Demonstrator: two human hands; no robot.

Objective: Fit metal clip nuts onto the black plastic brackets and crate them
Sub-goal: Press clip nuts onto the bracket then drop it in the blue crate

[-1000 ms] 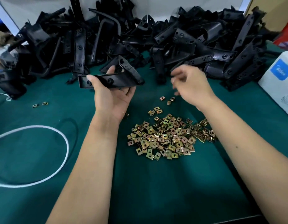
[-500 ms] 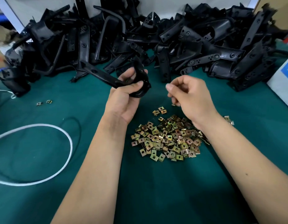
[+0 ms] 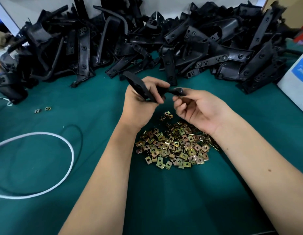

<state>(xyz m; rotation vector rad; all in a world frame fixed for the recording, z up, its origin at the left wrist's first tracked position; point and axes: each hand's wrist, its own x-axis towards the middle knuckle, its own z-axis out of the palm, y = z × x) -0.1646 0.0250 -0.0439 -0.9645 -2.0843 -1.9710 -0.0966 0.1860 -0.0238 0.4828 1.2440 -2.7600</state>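
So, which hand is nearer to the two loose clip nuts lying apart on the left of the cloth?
Left. The left hand, gripping the black bracket, is right of the two loose clip nuts. The right hand is farther right, past the left hand.

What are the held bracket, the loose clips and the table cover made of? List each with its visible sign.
Bracket gripped by the left hand: black plastic by its look, dull moulded sheen.
Clip nuts: metal, probably plated steel; yellowish, iridescent glint and thin folded edges.
Table cover: green fabric, apparently; matte with soft creases.
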